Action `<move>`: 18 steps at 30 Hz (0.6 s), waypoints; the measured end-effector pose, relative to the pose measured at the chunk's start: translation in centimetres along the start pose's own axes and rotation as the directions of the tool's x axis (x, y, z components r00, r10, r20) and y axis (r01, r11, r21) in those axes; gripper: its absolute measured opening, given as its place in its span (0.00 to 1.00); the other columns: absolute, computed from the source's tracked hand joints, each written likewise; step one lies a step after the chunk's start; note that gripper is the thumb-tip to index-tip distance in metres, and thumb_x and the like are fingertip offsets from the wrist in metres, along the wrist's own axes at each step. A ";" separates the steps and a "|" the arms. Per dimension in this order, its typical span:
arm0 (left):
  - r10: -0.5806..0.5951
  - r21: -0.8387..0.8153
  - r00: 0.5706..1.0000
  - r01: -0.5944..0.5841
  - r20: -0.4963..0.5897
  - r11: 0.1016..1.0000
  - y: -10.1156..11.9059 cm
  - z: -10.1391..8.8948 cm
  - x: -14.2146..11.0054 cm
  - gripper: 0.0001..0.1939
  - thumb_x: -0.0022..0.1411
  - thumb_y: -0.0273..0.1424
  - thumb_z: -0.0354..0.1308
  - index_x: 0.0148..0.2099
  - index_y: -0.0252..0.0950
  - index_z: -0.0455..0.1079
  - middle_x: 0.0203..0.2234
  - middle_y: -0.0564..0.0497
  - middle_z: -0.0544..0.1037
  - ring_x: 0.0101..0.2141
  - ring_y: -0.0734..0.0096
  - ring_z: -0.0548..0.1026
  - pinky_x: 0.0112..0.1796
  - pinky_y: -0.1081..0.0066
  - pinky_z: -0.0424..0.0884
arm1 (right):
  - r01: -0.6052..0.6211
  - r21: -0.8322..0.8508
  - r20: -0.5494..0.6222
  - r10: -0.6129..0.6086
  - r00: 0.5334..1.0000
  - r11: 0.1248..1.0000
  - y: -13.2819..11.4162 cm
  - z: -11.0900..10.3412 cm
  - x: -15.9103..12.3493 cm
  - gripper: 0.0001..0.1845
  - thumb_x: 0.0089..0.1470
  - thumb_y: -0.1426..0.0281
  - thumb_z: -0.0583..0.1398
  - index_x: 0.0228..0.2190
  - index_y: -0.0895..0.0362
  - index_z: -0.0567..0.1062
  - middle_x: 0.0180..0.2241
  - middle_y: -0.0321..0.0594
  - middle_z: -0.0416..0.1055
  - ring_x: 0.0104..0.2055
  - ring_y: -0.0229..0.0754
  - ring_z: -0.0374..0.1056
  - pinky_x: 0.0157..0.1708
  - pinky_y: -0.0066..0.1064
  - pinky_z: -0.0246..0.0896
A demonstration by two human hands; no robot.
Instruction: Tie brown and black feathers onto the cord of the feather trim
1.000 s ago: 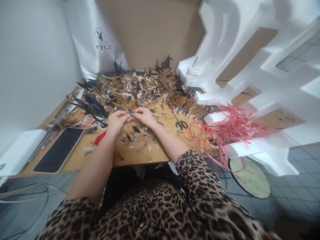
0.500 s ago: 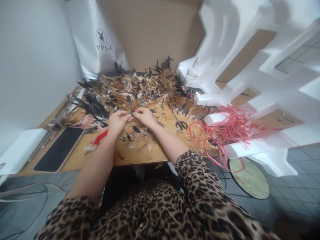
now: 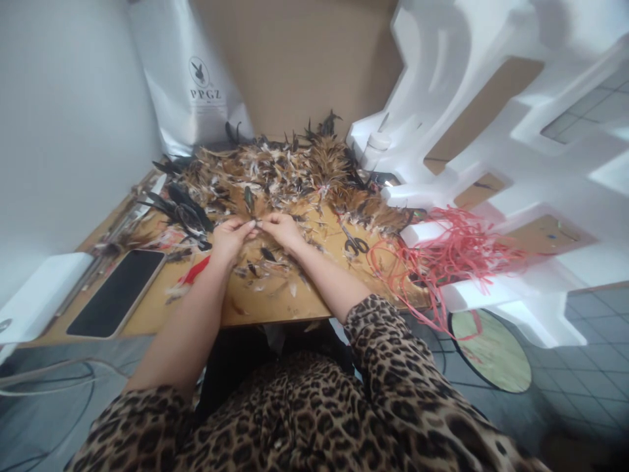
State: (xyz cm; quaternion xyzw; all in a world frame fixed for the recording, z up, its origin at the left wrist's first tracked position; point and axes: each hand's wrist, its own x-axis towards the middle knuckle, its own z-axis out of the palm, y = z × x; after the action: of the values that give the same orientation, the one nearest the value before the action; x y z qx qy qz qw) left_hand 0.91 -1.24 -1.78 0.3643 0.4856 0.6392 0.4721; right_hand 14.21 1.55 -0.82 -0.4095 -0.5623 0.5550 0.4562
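Note:
My left hand [image 3: 230,240] and my right hand [image 3: 281,231] meet over the table, fingertips pinched close together. Between them they hold a small bunch of feathers [image 3: 249,202], brown with a dark feather in the middle, pointing away from me. The quill ends are hidden by my fingers. Just beyond lies a wide heap of brown, white and black feathers [image 3: 275,164]. Left of my left hand is a bundle of black feathers [image 3: 184,211], with a red strip [image 3: 195,270] near my left forearm. Loose feather bits [image 3: 268,254] lie scattered below my hands.
Black-handled scissors [image 3: 356,245] lie right of my hands. Tangled pink-red strings [image 3: 457,252] hang over white foam pieces [image 3: 550,321] at the right. A phone [image 3: 118,294] and a white box [image 3: 44,295] are on the left. A silver bag [image 3: 196,124] stands behind.
Both hands have shifted slightly to the left with the feather bunch between them. The dark feather now leans a little left and shows more of its length.

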 end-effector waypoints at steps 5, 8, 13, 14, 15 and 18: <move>-0.088 -0.071 0.996 0.087 -0.013 0.994 0.3 -0.1 0.1 0.11 0.39 0.28 0.70 0.23 0.31 0.70 0.17 0.52 0.74 0.19 0.81 0.72 0.26 0.79 0.72 | -0.086 0.160 -0.004 0.087 0.996 0.983 -0.3 0.9 -0.3 0.06 0.44 0.73 0.62 0.20 0.61 0.70 0.18 0.31 0.70 0.22 0.29 0.65 0.28 0.22 0.62; -0.120 -0.100 0.993 0.118 -0.019 0.988 0.5 -0.1 0.1 0.09 0.41 0.26 0.68 0.23 0.32 0.70 0.17 0.53 0.74 0.19 0.81 0.72 0.26 0.80 0.73 | -0.129 0.283 0.013 0.131 0.991 0.950 -0.3 1.3 -0.4 0.07 0.44 0.75 0.63 0.20 0.61 0.69 0.18 0.32 0.70 0.22 0.29 0.67 0.30 0.23 0.65; -0.119 -0.098 0.993 0.119 0.006 0.988 0.5 0.0 0.0 0.08 0.44 0.26 0.67 0.23 0.32 0.70 0.17 0.53 0.74 0.19 0.82 0.72 0.27 0.80 0.72 | -0.143 0.288 0.008 0.147 0.989 0.947 -0.2 1.5 -0.4 0.07 0.45 0.74 0.62 0.22 0.60 0.68 0.18 0.31 0.70 0.23 0.29 0.68 0.30 0.23 0.66; -0.099 -0.076 0.995 0.099 -0.001 0.992 0.4 0.0 0.0 0.08 0.43 0.27 0.68 0.23 0.32 0.70 0.17 0.53 0.74 0.19 0.81 0.72 0.27 0.79 0.72 | -0.129 0.259 0.002 0.133 0.991 0.957 -0.2 1.5 -0.5 0.06 0.45 0.74 0.62 0.23 0.60 0.68 0.18 0.30 0.69 0.22 0.29 0.67 0.30 0.23 0.66; -0.072 -0.044 0.997 0.072 -0.009 0.996 0.4 0.0 0.0 0.09 0.43 0.28 0.68 0.23 0.31 0.70 0.16 0.53 0.73 0.18 0.81 0.72 0.27 0.79 0.72 | -0.110 0.220 -0.006 0.115 0.993 0.969 -0.2 1.5 -0.5 0.06 0.45 0.74 0.62 0.24 0.59 0.67 0.18 0.29 0.69 0.22 0.29 0.67 0.29 0.22 0.66; 0.028 0.048 0.999 -0.027 -0.016 0.998 0.0 0.1 0.0 0.10 0.41 0.31 0.68 0.24 0.32 0.70 0.16 0.53 0.73 0.18 0.78 0.72 0.27 0.76 0.72 | -0.062 0.090 -0.042 0.066 0.997 0.994 0.0 1.4 -0.4 0.06 0.45 0.75 0.61 0.23 0.59 0.66 0.17 0.27 0.68 0.21 0.28 0.65 0.26 0.20 0.63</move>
State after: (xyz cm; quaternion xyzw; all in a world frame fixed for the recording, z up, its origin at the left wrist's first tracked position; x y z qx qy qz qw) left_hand 0.94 -1.20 -1.74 0.3766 0.4996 0.6370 0.4503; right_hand 12.93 0.83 -0.82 -0.4192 -0.5133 0.5843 0.4684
